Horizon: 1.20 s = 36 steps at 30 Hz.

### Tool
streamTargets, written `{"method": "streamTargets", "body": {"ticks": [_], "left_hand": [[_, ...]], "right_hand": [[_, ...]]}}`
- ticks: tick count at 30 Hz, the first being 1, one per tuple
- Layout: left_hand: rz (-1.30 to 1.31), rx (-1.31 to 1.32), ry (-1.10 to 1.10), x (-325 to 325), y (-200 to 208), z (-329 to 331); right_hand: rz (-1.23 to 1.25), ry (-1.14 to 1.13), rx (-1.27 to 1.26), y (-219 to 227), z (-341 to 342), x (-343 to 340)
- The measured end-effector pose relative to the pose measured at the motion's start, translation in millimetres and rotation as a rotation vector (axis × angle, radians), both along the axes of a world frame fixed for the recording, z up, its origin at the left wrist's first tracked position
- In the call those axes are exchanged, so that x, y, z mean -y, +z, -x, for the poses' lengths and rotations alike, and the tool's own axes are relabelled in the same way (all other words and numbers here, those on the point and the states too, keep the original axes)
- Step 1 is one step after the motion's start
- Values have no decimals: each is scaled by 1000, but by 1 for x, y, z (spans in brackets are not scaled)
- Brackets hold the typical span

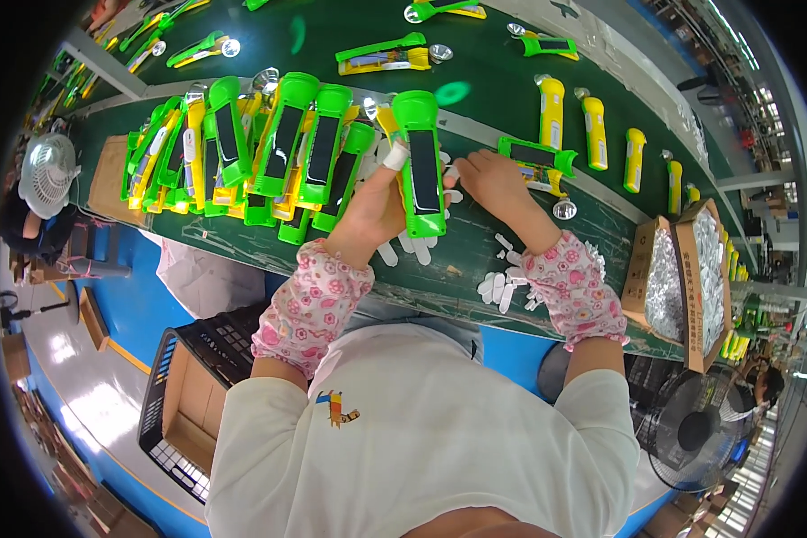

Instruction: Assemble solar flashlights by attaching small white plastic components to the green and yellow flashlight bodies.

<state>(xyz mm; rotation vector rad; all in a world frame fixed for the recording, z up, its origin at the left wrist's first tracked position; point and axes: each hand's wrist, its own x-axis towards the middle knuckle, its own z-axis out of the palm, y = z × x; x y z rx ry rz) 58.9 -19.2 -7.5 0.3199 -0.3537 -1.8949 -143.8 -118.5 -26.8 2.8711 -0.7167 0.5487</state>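
My left hand (373, 212) is closed around a flashlight shell (426, 184), green with a long dark panel on its face, its wide head pointing away from me. White wrapping covers the thumb. Just right of the shell, my right hand (493, 184) has its fingers bent and drawn together; whatever they hold, if anything, is too small to make out. Small white oval pieces (502, 291) lie scattered on the green bench, some below the shell and more beside my right forearm. Left of my left hand is a heap of green and yellow flashlight shells (287, 134).
An open carton (690, 287) of shiny silvery parts stands at the bench's right end. Beyond my right hand lies an opened flashlight (538, 161), with yellow shells (595, 133) in a row farther right. A black crate (175, 448) and a fan (695, 430) stand below bench level.
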Motion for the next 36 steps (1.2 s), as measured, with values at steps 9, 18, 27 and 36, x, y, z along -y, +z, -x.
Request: {"method": "streamTargets", "body": {"ticks": [9,18,27,36], "left_hand": [[103,96,188,5,18,24],[189,46,108,-2,21,33],[209,173,156,-2,27,28],[162,209,231,-2,23,33]], "right_hand": [[-884,211,755,102,-6,-34],[-725,80,536,131,-34,-52],[-855,54,512,135,-21,-44],[-456,111,313,127,-22,-43]]}}
